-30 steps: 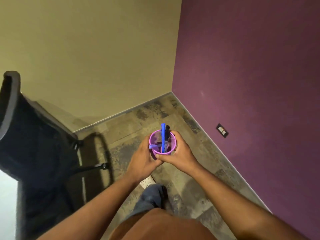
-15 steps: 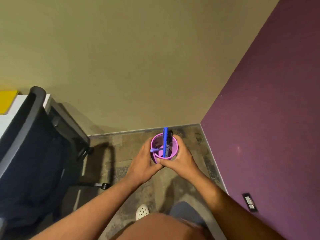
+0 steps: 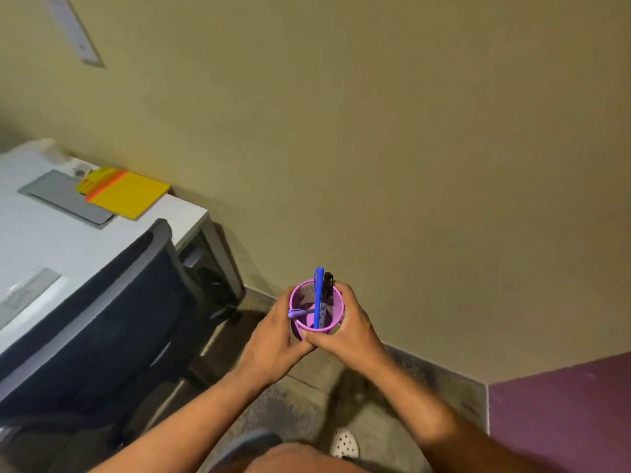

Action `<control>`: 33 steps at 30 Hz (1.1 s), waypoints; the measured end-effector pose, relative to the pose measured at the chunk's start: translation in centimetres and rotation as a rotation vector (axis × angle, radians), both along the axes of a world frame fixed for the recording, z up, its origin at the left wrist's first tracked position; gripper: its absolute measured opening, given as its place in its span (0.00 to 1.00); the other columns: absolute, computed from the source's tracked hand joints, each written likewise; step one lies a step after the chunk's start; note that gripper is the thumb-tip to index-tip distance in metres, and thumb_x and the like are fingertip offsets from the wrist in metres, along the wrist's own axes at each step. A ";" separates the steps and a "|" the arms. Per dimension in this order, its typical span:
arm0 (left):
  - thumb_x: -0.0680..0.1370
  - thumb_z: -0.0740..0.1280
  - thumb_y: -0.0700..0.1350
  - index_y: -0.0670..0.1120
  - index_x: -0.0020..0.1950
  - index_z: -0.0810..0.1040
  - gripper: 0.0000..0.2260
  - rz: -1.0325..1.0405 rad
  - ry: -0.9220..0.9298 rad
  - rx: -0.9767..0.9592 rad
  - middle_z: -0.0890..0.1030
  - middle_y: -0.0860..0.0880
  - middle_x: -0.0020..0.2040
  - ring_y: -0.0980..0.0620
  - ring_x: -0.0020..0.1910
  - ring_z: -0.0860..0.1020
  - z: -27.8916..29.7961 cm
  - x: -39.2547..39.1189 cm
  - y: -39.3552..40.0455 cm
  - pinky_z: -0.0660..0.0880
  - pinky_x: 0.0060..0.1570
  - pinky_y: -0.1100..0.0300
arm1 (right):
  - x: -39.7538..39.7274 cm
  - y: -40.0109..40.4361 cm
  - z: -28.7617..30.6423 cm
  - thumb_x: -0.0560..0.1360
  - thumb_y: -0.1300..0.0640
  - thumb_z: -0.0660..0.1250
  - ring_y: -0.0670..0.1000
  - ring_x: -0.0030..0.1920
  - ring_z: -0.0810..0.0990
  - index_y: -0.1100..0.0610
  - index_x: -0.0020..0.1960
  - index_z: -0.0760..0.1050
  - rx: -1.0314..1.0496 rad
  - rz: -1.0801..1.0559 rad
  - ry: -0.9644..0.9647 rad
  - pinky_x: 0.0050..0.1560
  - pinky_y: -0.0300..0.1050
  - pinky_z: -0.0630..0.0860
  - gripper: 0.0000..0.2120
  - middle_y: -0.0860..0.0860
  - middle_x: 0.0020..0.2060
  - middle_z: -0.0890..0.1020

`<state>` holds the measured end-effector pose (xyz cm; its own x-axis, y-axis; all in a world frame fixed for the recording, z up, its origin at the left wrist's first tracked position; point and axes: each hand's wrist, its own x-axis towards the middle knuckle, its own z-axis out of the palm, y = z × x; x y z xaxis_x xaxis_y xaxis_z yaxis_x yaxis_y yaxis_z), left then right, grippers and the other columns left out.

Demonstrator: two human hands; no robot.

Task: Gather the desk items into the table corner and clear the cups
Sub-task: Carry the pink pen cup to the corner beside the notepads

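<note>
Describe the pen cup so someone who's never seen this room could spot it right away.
Start at the white desk on the left with the dark office chair against it, then look right, above the floor. The left hand and right hand grip a pink mesh cup; a tall blue pen stands in it.

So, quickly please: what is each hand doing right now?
Left hand: closed, gripping the purple mesh pen cup.
Right hand: closed, gripping the same cup from the other side.
</note>
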<state>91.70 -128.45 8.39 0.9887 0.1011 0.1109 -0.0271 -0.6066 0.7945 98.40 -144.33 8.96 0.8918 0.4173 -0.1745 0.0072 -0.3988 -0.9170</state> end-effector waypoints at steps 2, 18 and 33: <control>0.76 0.75 0.57 0.66 0.74 0.62 0.32 0.095 -0.020 -0.003 0.69 0.79 0.64 0.73 0.61 0.74 1.9 1.6 1.4 0.69 0.55 0.78 | 3.1 2.2 1.6 0.61 0.48 0.84 0.35 0.58 0.81 0.39 0.65 0.70 0.019 0.078 -0.017 0.57 0.35 0.77 0.37 0.36 0.59 0.82; 0.76 0.77 0.56 0.62 0.82 0.58 0.40 0.289 0.068 0.056 0.72 0.67 0.74 0.70 0.70 0.72 16.6 11.4 30.6 0.69 0.68 0.72 | 20.1 32.1 14.2 0.65 0.56 0.85 0.41 0.59 0.84 0.46 0.69 0.72 0.321 0.516 -0.095 0.56 0.36 0.81 0.37 0.40 0.59 0.83; 0.83 0.65 0.59 0.46 0.82 0.64 0.31 0.648 0.449 0.372 0.65 0.44 0.82 0.43 0.80 0.65 -7.1 16.8 49.0 0.66 0.77 0.49 | 28.2 52.8 -2.8 0.64 0.47 0.85 0.32 0.54 0.80 0.42 0.68 0.68 0.018 0.511 -0.036 0.51 0.35 0.79 0.39 0.29 0.56 0.77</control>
